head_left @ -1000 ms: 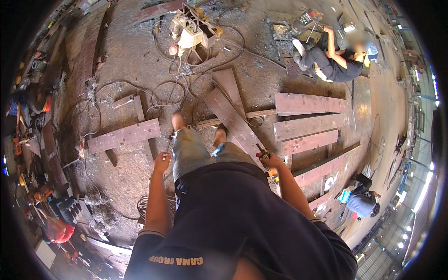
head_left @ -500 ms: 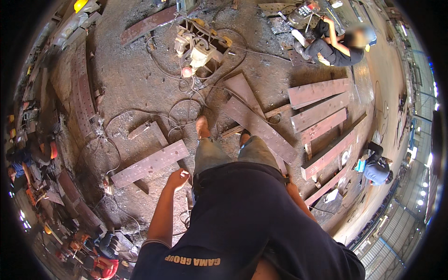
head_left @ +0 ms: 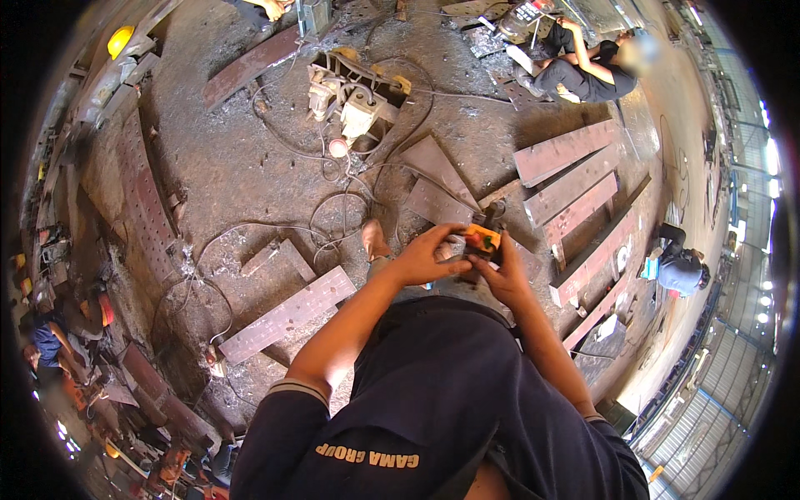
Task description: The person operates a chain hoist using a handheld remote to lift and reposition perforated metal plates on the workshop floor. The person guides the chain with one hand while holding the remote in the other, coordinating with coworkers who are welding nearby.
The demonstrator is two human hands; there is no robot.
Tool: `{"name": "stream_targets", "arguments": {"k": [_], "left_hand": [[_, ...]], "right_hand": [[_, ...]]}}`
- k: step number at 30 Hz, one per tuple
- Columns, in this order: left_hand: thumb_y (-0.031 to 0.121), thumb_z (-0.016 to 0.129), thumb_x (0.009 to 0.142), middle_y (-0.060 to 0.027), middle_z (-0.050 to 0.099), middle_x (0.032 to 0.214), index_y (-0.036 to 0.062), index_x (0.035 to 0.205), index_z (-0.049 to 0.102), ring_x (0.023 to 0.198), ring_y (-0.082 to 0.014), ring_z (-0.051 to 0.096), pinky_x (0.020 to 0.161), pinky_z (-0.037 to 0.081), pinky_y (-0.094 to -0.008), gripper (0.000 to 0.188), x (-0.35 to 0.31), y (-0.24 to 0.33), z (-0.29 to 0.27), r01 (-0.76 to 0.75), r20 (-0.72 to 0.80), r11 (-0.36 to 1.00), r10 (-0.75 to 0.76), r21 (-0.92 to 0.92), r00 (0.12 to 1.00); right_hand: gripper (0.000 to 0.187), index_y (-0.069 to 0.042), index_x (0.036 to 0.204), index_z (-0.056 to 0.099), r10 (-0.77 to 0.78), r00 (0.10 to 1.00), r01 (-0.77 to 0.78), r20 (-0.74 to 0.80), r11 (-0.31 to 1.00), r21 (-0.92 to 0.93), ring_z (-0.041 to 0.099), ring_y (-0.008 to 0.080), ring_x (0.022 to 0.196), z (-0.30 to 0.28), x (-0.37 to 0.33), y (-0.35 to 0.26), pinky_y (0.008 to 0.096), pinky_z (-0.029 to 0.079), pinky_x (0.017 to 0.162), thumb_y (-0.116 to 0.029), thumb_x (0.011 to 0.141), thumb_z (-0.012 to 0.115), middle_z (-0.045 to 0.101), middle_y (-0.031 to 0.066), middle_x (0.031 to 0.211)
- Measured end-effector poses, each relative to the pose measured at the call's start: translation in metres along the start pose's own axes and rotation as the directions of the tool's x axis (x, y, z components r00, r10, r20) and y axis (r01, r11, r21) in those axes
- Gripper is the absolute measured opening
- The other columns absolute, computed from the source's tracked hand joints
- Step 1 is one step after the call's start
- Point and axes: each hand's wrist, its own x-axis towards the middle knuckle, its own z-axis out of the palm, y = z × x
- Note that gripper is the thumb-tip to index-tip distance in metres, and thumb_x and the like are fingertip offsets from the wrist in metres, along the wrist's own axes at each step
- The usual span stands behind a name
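Note:
Both my hands are raised in front of my waist, around a small orange box-shaped device (head_left: 482, 240). Red and green spots show on its face, but its exact kind cannot be made out. My left hand (head_left: 429, 257) pinches its left side, fingers curled over the top edge and thumb below. On the other side, my right hand (head_left: 502, 271) has its thumb and fingers closed against the lower right of it. Something dark and blurred (head_left: 493, 212) shows just beyond the device. My hands hide part of the steel plates below.
Drilled reddish-brown steel plates lie at left (head_left: 287, 314) and right (head_left: 568, 154). A pale machine (head_left: 357, 108) with looping cables (head_left: 250, 223) sits ahead. A seated person (head_left: 587, 71) is at far right, another person (head_left: 679, 271) at right, and others work at left.
My hands have come up from my sides and together, now holding the orange device, which did not show before. The view has shifted slightly.

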Motion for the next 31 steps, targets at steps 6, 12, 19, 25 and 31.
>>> {"name": "stream_targets", "arguments": {"k": [6, 12, 19, 25, 31], "left_hand": [[0.039, 0.090, 0.077, -0.0109, 0.064, 0.121, 0.0010, 0.143, 0.048, 0.112, -0.0170, 0.060, 0.098, 0.047, -0.0312, 0.086, -0.003, 0.020, -0.039, 0.145, 0.157, 0.984, -0.127, -0.108, 0.979], [0.041, 0.089, 0.077, -0.0160, 0.064, 0.125, -0.0061, 0.137, 0.053, 0.116, -0.0220, 0.060, 0.101, 0.047, -0.0316, 0.084, -0.054, -0.029, -0.072, 0.407, 0.228, 0.913, -0.405, 0.042, 0.886], [0.063, 0.053, 0.098, -0.0061, 0.071, 0.089, 0.0072, 0.108, 0.069, 0.068, -0.0160, 0.064, 0.061, 0.052, -0.0306, 0.059, -0.185, -0.093, -0.123, 0.809, 0.409, 0.195, -0.783, -0.554, 0.469], [0.055, 0.051, 0.099, -0.0108, 0.073, 0.083, 0.0071, 0.104, 0.070, 0.063, -0.0203, 0.069, 0.058, 0.059, -0.0361, 0.052, -0.295, -0.101, -0.114, 0.926, 0.573, 0.069, -0.768, -0.371, 0.287], [0.029, 0.059, 0.101, -0.0001, 0.068, 0.107, 0.0120, 0.125, 0.060, 0.086, -0.0118, 0.066, 0.073, 0.057, -0.0291, 0.029, -0.317, -0.078, -0.110, 0.993, 0.721, 0.084, -0.683, -0.084, 0.119]], "right_hand": [[0.046, 0.002, 0.126, 0.057, -0.014, 0.970, -0.002, 0.244, 0.998, 0.067, 0.065, 0.0270, 0.108, 0.008, 0.005, -0.031, 0.0361, 0.055, 0.087, -0.024, 0.093, 0.075, 0.066, 0.0180, 0.112], [0.040, -0.004, 0.122, 0.064, 0.155, 0.967, -0.118, 0.202, 0.976, -0.186, 0.066, 0.0391, 0.101, 0.005, -0.033, 0.065, 0.0477, 0.054, 0.085, -0.028, 0.091, 0.072, 0.066, 0.0209, 0.117], [0.042, -0.006, 0.123, 0.066, 0.628, 0.710, -0.443, 0.318, 0.749, -0.493, 0.069, 0.0381, 0.100, -0.002, -0.239, 0.260, 0.0481, 0.053, 0.089, -0.027, 0.086, 0.074, 0.071, 0.0227, 0.112], [0.059, -0.003, 0.145, 0.052, 0.559, 0.598, -0.799, 0.574, 0.362, 0.480, 0.062, 0.0192, 0.117, 0.021, -0.355, 0.295, 0.0391, 0.049, 0.101, -0.027, 0.095, 0.073, 0.066, 0.0085, 0.130], [0.076, -0.009, 0.157, 0.038, 0.739, 0.392, -0.899, 0.548, 0.181, 0.399, 0.058, 0.0187, 0.124, -0.013, -0.382, 0.243, 0.0372, 0.045, 0.108, -0.033, 0.094, 0.075, 0.062, 0.0089, 0.137]]}}
